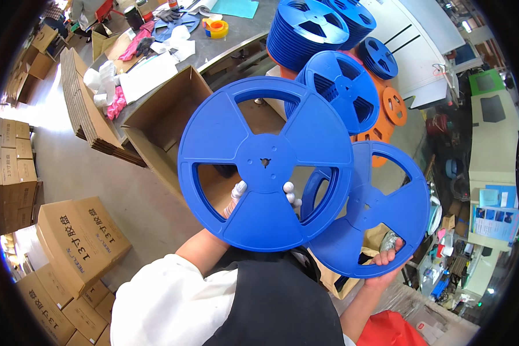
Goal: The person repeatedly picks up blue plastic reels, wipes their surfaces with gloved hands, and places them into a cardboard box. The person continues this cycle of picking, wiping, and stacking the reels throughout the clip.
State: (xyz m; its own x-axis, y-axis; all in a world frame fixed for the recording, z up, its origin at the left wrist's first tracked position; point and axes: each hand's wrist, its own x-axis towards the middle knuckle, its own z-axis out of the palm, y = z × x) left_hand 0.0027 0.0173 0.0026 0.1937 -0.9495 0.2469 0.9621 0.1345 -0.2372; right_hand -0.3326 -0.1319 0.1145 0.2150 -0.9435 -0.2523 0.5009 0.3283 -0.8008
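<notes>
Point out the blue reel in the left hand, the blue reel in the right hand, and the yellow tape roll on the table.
Left-held blue reel [265,149]: head view, on its hub.
Right-held blue reel [363,217]: head view, on its hub.
Yellow tape roll [216,34]: head view, on its near side.

Shiny grey floor [86,167], probably concrete

One reel [248,158] is covering part of an open carton [170,106] behind it, a second reel [380,216] sitting to its right. Stacked reels [294,43] are standing beyond, right of a workbench [233,37] on which a tape roll [214,33] is lying. Cartons [83,245] are resting at lower left.
</notes>
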